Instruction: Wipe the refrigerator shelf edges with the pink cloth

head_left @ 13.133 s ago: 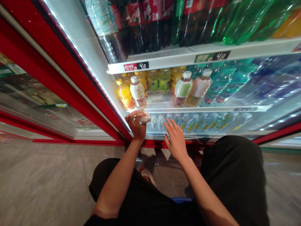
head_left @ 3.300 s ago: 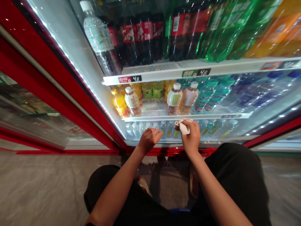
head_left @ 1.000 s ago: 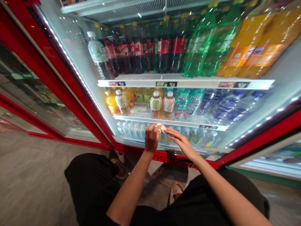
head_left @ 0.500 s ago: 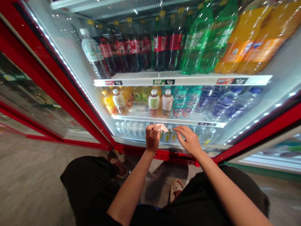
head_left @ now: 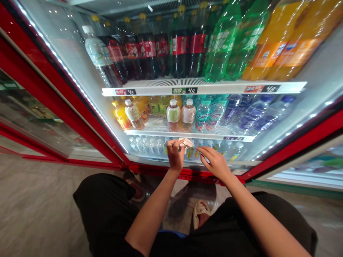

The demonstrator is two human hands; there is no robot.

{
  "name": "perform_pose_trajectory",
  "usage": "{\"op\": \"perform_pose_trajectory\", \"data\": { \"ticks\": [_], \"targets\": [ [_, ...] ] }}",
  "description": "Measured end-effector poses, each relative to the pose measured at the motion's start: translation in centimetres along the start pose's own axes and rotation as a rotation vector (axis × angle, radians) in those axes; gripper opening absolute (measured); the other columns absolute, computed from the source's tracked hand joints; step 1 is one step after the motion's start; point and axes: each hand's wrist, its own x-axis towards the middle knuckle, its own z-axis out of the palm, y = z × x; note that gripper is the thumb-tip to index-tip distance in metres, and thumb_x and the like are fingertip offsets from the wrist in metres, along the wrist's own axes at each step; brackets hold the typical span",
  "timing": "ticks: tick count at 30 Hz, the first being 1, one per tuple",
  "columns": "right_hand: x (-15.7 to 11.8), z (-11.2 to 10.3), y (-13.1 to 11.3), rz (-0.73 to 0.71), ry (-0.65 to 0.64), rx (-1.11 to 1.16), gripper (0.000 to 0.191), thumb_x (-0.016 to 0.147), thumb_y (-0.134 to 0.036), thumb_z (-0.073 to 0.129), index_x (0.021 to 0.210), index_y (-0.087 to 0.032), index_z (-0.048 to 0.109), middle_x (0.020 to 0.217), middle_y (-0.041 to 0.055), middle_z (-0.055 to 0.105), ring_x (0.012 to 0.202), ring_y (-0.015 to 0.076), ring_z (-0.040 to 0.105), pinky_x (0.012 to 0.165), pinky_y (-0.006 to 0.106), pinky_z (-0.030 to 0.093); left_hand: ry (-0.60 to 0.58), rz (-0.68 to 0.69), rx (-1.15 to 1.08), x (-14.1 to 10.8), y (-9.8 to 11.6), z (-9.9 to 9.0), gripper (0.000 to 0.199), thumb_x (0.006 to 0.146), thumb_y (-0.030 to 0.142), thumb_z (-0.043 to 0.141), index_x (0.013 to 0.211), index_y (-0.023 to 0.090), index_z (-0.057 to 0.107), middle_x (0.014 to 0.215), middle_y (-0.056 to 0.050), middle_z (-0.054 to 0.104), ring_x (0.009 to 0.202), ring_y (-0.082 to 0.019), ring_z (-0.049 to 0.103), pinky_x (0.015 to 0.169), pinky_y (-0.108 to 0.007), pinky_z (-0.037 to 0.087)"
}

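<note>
My left hand (head_left: 175,152) is closed on a crumpled whitish piece, like tissue or cloth (head_left: 187,143), which sticks out past its fingertips. To the right of it, my right hand (head_left: 214,160) is held with bent fingers apart and nothing seen in them. Both hands are in front of the lowest shelf of a lit drinks fridge, below the edge of the middle shelf (head_left: 193,135). Behind them stand small clear bottles (head_left: 152,146), partly hidden by the hands. Just above stand a green-labelled bottle (head_left: 173,113) and a pink-labelled bottle (head_left: 188,113).
Cola bottles (head_left: 180,46), green bottles (head_left: 223,43) and large orange bottles (head_left: 270,46) fill the upper shelf. Blue-capped bottles (head_left: 258,110) stand at the middle shelf's right. A red frame (head_left: 107,150) borders the fridge. My knees are bent on both sides.
The view has shifted slightly. The crumpled piece now stands a little higher above my left fingers. My right hand stays about where it was, fingers still bent.
</note>
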Motion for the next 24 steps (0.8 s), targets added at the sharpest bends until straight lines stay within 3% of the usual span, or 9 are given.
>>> {"op": "perform_pose_trajectory", "data": {
  "ticks": [6,10,19,21,24],
  "targets": [
    [-0.3,0.1,-0.4,-0.028,-0.007,-0.015,0.042,0.107,-0.021,0.051,0.144,-0.027,0.068,0.126,0.0119,0.079,0.112,0.0257,0.078,0.094,0.040,0.066,0.020,-0.075,-0.018,0.0,0.1,0.3,0.036,0.095,0.005,0.072,0.124,0.025,0.066,0.118,-0.008,0.063,0.113,-0.023,0.069,0.104,-0.045,0.059],
    [-0.1,0.3,-0.4,-0.057,-0.006,-0.019,0.047,0.106,-0.018,0.052,0.150,-0.028,0.064,0.128,0.0119,0.078,0.112,0.0259,0.078,0.094,0.040,0.067,-0.031,-0.082,-0.051,-0.5,0.2,0.5,0.032,0.092,0.003,0.074,0.116,0.024,0.071,0.116,-0.007,0.062,0.110,-0.022,0.070,0.103,-0.043,0.060],
    [0.2,1.5,-0.5,-0.105,0.046,0.004,0.075,0.106,-0.012,0.052,0.174,-0.035,0.028,0.151,0.0166,0.065,0.132,0.0274,0.072,0.102,0.040,0.066,-0.042,-0.081,-0.119,-0.2,1.0,0.3,0.037,0.090,0.003,0.078,0.119,0.025,0.071,0.116,-0.006,0.064,0.111,-0.020,0.070,0.103,-0.040,0.063],
    [0.4,1.9,-0.6,-0.117,0.035,0.031,0.078,0.107,-0.012,0.051,0.175,-0.036,0.023,0.155,0.0169,0.062,0.138,0.0275,0.068,0.107,0.041,0.064,-0.036,-0.144,-0.167,-0.4,1.5,0.5,0.035,0.091,0.006,0.078,0.120,0.026,0.071,0.116,-0.006,0.063,0.111,-0.020,0.070,0.098,-0.038,0.065],
    [0.7,2.7,-0.9,-0.144,0.047,0.048,0.080,0.107,-0.013,0.052,0.176,-0.036,0.018,0.157,0.0177,0.060,0.142,0.0280,0.066,0.111,0.043,0.063,-0.014,-0.356,-0.320,-0.7,2.5,0.9,0.028,0.093,0.011,0.075,0.116,0.025,0.073,0.117,-0.006,0.063,0.108,-0.018,0.071,0.089,-0.033,0.067]
  ]
}}
